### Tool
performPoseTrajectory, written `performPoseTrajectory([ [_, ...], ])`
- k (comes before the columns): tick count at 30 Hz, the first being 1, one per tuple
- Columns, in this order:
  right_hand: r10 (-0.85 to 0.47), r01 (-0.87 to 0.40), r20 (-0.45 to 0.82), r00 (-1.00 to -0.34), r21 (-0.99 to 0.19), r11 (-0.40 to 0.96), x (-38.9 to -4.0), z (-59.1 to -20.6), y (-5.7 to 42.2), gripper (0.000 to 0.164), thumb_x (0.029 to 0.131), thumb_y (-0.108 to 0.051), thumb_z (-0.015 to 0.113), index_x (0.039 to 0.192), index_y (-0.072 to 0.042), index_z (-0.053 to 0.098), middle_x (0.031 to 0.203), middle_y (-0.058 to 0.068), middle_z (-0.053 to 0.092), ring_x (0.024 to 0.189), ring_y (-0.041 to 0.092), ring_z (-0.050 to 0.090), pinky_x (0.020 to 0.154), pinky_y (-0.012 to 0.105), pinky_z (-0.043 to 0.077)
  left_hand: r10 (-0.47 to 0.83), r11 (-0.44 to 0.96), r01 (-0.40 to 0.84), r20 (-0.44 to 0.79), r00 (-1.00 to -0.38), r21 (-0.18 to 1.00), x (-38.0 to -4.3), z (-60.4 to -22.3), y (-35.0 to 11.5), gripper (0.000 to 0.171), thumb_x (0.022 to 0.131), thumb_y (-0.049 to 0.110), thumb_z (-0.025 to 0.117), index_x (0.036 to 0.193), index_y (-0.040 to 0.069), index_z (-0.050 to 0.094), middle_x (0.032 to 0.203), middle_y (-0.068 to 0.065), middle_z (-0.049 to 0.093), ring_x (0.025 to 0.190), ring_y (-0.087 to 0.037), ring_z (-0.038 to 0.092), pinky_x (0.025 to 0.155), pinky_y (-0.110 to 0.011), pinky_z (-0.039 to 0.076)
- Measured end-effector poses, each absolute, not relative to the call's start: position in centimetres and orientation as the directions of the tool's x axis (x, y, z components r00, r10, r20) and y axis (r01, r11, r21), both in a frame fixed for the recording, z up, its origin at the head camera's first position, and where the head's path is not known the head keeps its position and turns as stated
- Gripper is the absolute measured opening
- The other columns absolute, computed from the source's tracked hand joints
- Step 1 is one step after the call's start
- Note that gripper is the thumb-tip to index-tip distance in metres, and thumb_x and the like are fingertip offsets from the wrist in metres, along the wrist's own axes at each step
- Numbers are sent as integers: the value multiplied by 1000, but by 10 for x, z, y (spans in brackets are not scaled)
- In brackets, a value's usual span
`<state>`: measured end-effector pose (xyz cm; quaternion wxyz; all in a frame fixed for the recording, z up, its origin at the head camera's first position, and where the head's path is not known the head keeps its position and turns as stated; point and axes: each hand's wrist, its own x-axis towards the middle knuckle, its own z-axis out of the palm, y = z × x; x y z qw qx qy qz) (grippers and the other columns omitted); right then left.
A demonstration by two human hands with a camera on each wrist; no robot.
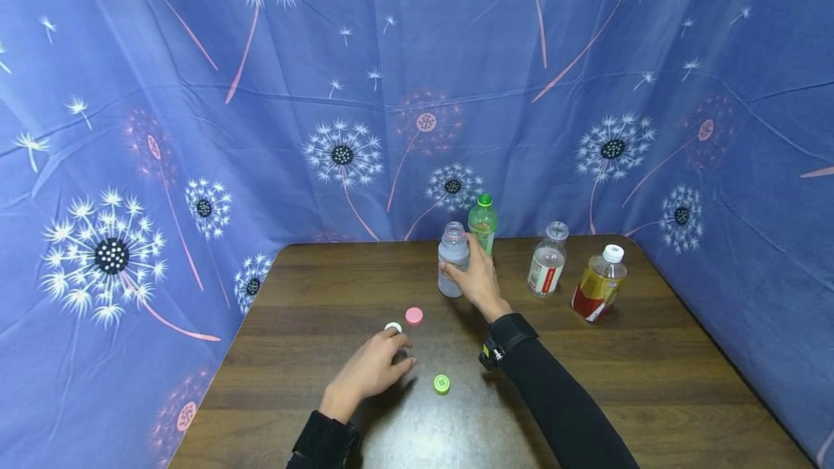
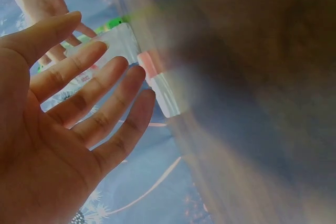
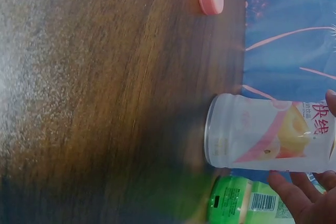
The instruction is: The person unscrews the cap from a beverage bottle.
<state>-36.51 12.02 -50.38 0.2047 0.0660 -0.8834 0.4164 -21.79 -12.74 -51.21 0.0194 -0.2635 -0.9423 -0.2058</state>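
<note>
The left grip is hovering wide by the white cap; the peach bottle is being held in the right grip.
On the counter, the white cap is lying at one o'clock from the left grip, the pink cap at two from the white, the green cap at five from the pink. At one from the pink cap, the right grip is curling round the upright, uncapped peach bottle. From it, the green bottle is standing at half past one, the clear bottle at three, and the amber bottle at four from the clear.
</note>
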Motion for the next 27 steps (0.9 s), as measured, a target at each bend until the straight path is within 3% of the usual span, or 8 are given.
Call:
performPoseTrajectory([
  [11,55,-302,448,-892,-683,665,-355,-506,136,86,82,-44,83,152,-21,39,135,17,61,120,40,63,96,57,52,499,761,508,136,-856,404,-227,-506,-121,32,96,33,69,119,10,70,114,-4,68,98,-18,67,82,-34,56],
  [16,34,-332,477,-878,-659,675,-342,-502,146,87,81,-48,83,153,-26,40,135,15,63,119,36,65,92,55,54,492,755,517,172,-853,404,-229,-508,-120,34,96,33,69,120,9,69,114,-5,68,100,-20,68,86,-35,56],
  [21,-1,-360,490,-871,-639,679,-323,-494,155,84,80,-49,83,150,-23,44,129,14,65,114,35,67,86,53,56,475,759,503,176,-862,413,-231,-507,-116,41,96,35,69,127,8,65,119,-6,67,105,-22,69,89,-39,57],
  [27,-43,-403,498,-866,-644,650,-298,-487,161,78,78,-46,86,143,-23,49,121,7,68,94,25,70,69,35,57,465,774,498,184,-866,392,-235,-505,-113,41,96,35,69,128,11,64,115,-4,66,102,-17,67,86,-38,57],
])
